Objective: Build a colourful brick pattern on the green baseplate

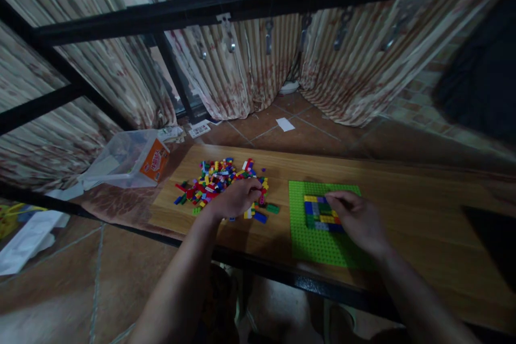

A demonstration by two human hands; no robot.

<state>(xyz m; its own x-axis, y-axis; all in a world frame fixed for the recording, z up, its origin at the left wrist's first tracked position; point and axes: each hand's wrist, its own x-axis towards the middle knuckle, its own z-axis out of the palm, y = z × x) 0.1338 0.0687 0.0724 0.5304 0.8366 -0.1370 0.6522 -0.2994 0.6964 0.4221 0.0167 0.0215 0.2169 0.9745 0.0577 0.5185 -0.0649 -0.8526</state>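
On the worktop (pixel 423 209), loose blocks (pixel 208 189) lie by the left hand (pixel 237 197); the right hand (pixel 358 220) is at joined blocks (pixel 311 207) on the green board (pixel 316 250). Fingers (pixel 255 185) curl; I can't tell what they hold. Blocks look light, hard; pinch their sides.

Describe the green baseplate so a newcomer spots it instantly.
On the wooden table, look right of the loose brick pile. The baseplate lies partly beneath the right hand. It is one broad, green studded sheet bearing a brick structure, unlike the pile's small pieces.
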